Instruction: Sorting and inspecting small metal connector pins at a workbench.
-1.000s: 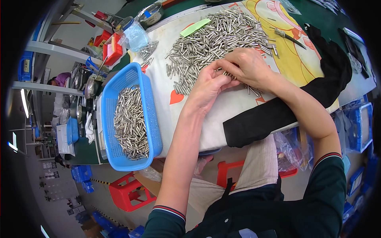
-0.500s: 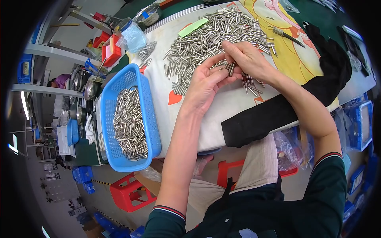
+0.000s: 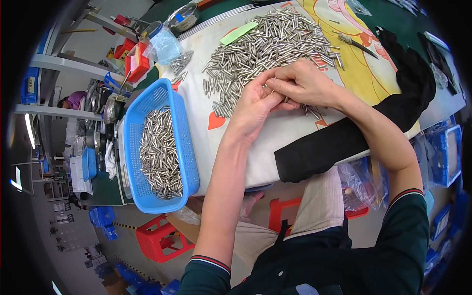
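Left hand (image 3: 255, 105): a few small metal pins are pinched in a narrow grip at the fingertips.
Right hand (image 3: 305, 83): fingers are closed on the same pins, touching the left hand.
Pin heap (image 3: 268, 46): short, shiny steel cylinders are spread on the cloth-covered counter (image 3: 275, 132), just beyond the hands.
Blue basket (image 3: 189, 162): perforated plastic, half filled with pins, at the left.
Advice: pins should be aligned parallel and held lightly, because smooth metal is judged slippery.
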The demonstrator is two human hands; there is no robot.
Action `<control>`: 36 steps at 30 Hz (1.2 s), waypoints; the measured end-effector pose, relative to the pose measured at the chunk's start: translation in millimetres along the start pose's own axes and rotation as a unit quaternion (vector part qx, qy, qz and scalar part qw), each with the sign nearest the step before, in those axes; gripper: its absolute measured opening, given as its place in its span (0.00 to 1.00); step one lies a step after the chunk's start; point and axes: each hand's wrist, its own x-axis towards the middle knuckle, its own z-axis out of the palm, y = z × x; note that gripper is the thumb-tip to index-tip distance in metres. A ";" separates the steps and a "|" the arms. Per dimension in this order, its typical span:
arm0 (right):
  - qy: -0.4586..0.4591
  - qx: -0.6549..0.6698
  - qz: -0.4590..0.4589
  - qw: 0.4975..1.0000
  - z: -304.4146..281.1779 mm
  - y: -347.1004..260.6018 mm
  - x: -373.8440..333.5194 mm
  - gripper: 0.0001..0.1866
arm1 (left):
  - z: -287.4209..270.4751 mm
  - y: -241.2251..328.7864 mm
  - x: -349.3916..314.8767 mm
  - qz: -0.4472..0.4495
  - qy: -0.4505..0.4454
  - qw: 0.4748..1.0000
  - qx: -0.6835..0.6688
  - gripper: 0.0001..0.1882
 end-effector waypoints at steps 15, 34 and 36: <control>-0.073 0.754 0.187 0.626 -13.0 8.3 8.4 0.28 | -10.4 2.7 -0.5 0.030 -0.020 0.983 -0.178 0.21; -0.076 0.806 0.174 0.561 -18.4 9.2 8.7 0.28 | -10.7 3.7 0.2 0.030 -0.001 0.973 -0.227 0.25; -0.072 0.798 0.179 0.571 -17.6 8.5 8.1 0.28 | -11.8 3.1 0.1 0.042 -0.006 0.967 -0.252 0.23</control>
